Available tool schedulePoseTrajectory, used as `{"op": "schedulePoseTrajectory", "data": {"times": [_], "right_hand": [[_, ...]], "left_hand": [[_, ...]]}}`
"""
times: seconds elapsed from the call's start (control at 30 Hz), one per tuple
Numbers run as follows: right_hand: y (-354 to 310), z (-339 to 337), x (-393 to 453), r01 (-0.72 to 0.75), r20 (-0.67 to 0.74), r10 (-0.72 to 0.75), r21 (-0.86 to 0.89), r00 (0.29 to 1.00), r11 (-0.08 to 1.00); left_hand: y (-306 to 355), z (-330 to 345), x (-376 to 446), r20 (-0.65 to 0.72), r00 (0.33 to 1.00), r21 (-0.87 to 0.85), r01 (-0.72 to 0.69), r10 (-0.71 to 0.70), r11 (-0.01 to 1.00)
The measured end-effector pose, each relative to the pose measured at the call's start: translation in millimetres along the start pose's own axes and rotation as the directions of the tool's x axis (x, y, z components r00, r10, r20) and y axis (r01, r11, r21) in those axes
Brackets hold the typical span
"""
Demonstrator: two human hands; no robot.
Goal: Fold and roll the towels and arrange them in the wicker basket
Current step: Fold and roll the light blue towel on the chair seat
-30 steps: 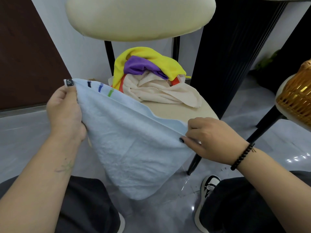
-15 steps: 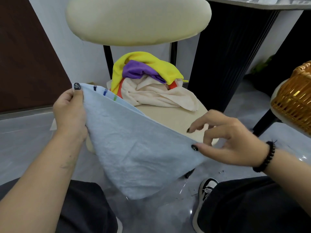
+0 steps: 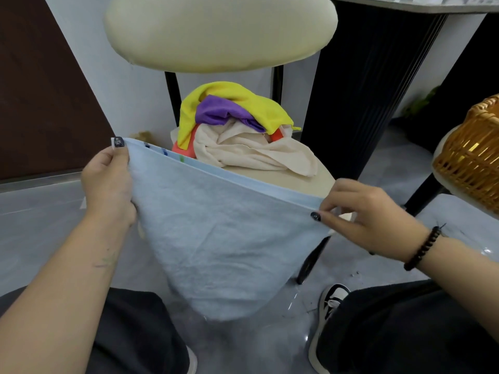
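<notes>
Left hand (image 3: 108, 182) gripped one top corner of the pale blue terry towel (image 3: 224, 238), right hand (image 3: 361, 211) pinched the other, towel hanging slack between them.

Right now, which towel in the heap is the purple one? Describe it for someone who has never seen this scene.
Find the cream round chair seat behind the held light blue towel. On it lies a heap of towels. The purple towel sits near the top, tucked under the yellow towel and above the cream towel, the only violet piece.

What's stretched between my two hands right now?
In the head view, the blue towel spans from the left hand to the right hand, each pinching a top corner.
</notes>
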State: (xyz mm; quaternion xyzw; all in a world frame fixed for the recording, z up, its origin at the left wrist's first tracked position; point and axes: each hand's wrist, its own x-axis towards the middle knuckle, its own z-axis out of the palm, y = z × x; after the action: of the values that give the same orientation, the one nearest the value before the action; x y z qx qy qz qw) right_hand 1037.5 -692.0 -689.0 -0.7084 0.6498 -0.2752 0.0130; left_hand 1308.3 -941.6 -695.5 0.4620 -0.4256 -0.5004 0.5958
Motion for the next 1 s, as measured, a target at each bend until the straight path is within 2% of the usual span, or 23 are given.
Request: {"op": "schedulePoseTrajectory", "data": {"times": [0.13,0.27,0.37,0.5,0.63,0.73,0.83,0.93,1.0], "right_hand": [[4.0,-23.4,4.6,-0.148,-0.175,0.150,0.021,0.973,0.989],[6.4,-48.2,7.5,-0.270,-0.263,0.279,0.070,0.924,0.960],[8.6,-66.3,11.5,-0.375,-0.198,0.396,0.134,0.897,0.917],[11.1,-87.2,15.1,-0.543,0.055,0.547,0.240,0.835,0.805],[10.6,-103.7,15.1,-0.548,0.123,0.540,0.314,0.833,0.775],[7.7,-114.2,16.9,-0.540,0.096,0.534,0.236,0.840,0.808],[3.9,-121.1,22.7,-0.471,-0.016,0.476,0.125,0.879,0.873],[2.2,-126.0,28.5,-0.454,-0.155,0.451,0.019,0.879,0.891],[-0.2,-127.4,32.5,-0.452,-0.254,0.418,-0.091,0.872,0.888]], "left_hand": [[7.1,-2.5,-9.0,0.158,0.987,-0.009,-0.039,0.040,0.999],[23.7,-3.3,-22.6,0.336,0.939,-0.048,-0.066,0.078,0.997],[30.4,0.2,-31.1,0.424,0.898,-0.070,-0.096,0.116,0.993],[40.3,1.5,-27.7,0.433,0.890,-0.093,-0.114,0.144,0.989],[52.9,6.1,-25.7,0.444,0.876,-0.118,-0.152,0.189,0.981],[62.2,12.1,-26.8,0.424,0.864,-0.039,-0.281,0.271,0.959],[70.9,17.0,-29.4,0.412,0.824,0.064,-0.452,0.389,0.890],[80.5,24.0,-34.9,0.417,0.759,0.171,-0.606,0.500,0.777],[87.6,27.3,-38.9,0.416,0.736,0.221,-0.651,0.534,0.726]]}}
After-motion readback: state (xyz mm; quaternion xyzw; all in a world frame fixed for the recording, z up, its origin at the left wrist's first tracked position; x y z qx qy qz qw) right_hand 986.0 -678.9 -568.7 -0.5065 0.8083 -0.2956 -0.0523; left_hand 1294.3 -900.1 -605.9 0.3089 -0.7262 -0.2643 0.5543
